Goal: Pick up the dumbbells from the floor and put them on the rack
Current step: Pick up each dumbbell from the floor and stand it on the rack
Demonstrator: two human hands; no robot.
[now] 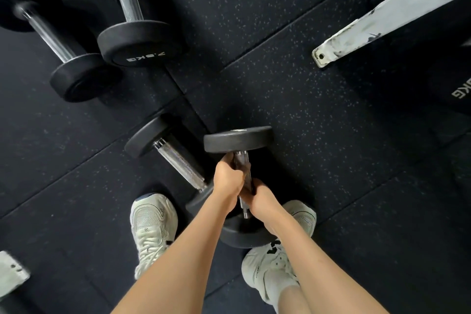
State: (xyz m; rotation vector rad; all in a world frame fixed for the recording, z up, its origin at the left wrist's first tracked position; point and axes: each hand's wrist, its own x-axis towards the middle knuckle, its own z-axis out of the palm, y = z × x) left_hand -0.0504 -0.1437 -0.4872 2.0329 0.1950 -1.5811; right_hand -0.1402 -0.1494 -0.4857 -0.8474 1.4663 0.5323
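Head view: I see my left hand (227, 176) and right hand (257, 195) both wrapped tight around the dumbbell (240, 181) handle between my sneakers (153, 224), seemingly just above the rubber floor (305, 109).

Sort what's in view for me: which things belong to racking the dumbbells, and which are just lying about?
Job:
- black round-headed dumbbell with knurled steel handle, gripped by left hand and right hand
- matching black dumbbell lying beside it on the floor
- black dumbbell marked 7.5KG
- black dumbbell at far left

Lying about:
- scuffed white metal bar
- white sneakers
- speckled black rubber floor
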